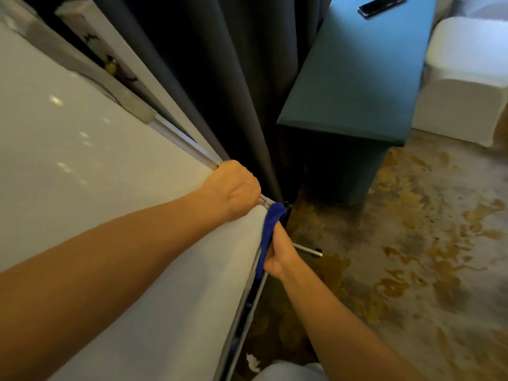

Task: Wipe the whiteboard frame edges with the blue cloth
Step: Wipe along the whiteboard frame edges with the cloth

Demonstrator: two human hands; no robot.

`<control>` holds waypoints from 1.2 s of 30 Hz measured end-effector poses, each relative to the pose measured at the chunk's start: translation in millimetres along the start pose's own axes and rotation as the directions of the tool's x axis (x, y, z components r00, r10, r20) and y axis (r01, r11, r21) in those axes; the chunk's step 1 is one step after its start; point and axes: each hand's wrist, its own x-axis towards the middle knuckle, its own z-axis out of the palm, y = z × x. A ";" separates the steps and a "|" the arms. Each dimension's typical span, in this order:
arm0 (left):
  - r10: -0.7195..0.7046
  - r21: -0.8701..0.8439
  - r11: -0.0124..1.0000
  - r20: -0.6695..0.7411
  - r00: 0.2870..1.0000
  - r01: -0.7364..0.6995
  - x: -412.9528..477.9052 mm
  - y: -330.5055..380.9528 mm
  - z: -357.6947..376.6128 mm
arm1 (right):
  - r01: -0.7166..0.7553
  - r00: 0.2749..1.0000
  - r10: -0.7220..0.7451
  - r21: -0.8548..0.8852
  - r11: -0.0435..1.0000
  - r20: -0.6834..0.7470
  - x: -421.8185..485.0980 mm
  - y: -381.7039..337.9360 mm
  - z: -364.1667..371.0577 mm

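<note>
Two bare hands work at the lower corner of a whiteboard, one steadying its frame and the other pressing a blue cloth to it.

The left hand (233,189) has its fingers curled tight round the metal frame (187,141) on the whiteboard (96,174). Just below it, the right hand (279,253) has its fingers closed on the blue cloth (270,229), which lies bunched against the frame edge at the corner, its upper end folded over the corner. Behind the board hangs a dark curtain (220,64). A teal bench (357,78) stands near, carrying a phone (381,5). Patterned carpet (412,257) covers the floor.
</note>
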 end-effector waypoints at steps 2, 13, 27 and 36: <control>-0.002 -0.005 1.000 -0.032 0.999 0.002 4.1 0.2 -2.5 | -0.011 1.000 0.011 -0.009 1.000 -0.014 -4.4 -7.2 -6.1; -0.054 -0.131 0.990 -0.013 0.998 0.052 3.9 21.1 -27.0 | -0.009 1.000 0.003 -0.194 0.981 -0.031 -43.9 -39.1 -43.6; -0.441 -0.283 0.881 -0.205 0.874 0.378 -29.3 99.5 -73.3 | -0.143 0.986 0.164 -0.333 0.932 0.035 -89.9 -85.5 -65.4; -0.538 -0.535 -0.832 0.843 0.020 0.146 -43.6 282.8 -66.5 | -0.341 0.890 0.444 -0.498 0.798 0.103 -70.5 -118.1 -73.7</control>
